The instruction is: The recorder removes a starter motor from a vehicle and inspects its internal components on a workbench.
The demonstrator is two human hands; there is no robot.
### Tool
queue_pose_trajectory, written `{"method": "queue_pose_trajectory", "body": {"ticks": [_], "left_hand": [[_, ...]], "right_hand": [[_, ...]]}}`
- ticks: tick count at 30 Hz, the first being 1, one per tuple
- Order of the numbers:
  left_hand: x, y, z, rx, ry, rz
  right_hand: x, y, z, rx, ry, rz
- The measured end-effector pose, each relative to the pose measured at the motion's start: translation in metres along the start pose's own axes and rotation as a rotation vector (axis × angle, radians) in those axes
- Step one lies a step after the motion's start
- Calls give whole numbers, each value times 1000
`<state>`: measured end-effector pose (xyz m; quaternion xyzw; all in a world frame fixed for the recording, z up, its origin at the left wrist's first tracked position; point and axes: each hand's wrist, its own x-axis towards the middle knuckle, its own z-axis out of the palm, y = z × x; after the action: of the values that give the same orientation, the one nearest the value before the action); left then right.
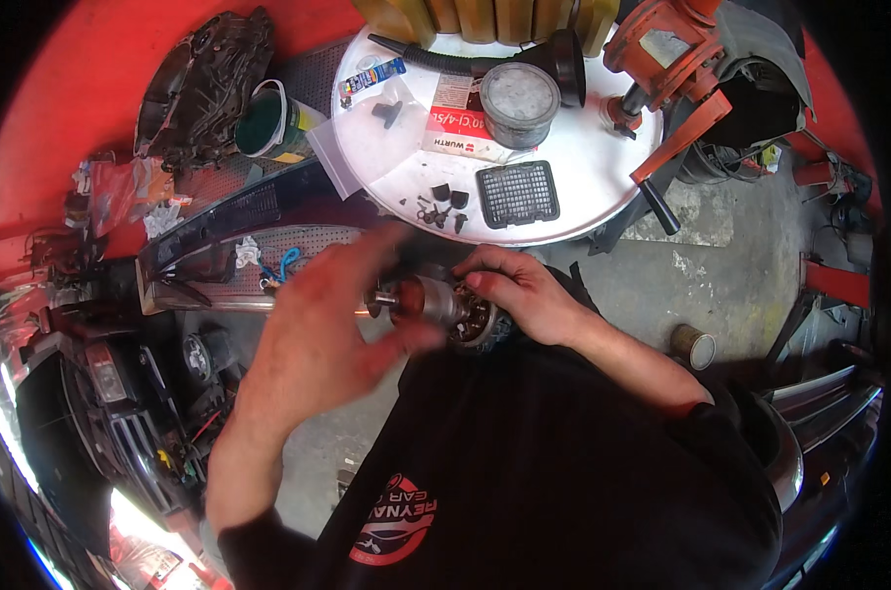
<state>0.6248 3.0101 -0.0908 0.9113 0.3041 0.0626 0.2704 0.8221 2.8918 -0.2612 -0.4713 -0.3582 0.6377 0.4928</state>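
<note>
In front of my chest, below the near rim of the white round table (573, 211), is a motor armature (428, 298) with a metal shaft pointing left. Its right end sits in a round end housing (483, 334) with copper-coloured parts inside. My right hand (536, 297) is closed round this right end, thumb on top. My left hand (313, 334) is smeared by motion on the shaft side. Its fingers and thumb are apart around the armature, and it does not grip it. Whether the thumb touches the armature I cannot tell.
On the table are a round grey tin (520, 103) on a red-and-white box (455, 138), a black grille (518, 195), small black parts (440, 208) and a black funnel (565, 69). A red hand-cranked machine (666, 49) stands right. A bucket (261, 123) and car parts stand left.
</note>
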Motion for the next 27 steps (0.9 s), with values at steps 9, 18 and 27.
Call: {"method": "queue_pose_trajectory", "body": {"ticks": [9,18,27], "left_hand": [[-1,0,-3,-150,-97,-278],[11,-8,-6,-81,-273,-466],[16,-2,-14,-156,-418,-602]], "right_hand": [[2,1,-4,-2,6,-10],[4,-3,-6,-99,-75,-15],[5,-4,-8,-132,-92,8]]}}
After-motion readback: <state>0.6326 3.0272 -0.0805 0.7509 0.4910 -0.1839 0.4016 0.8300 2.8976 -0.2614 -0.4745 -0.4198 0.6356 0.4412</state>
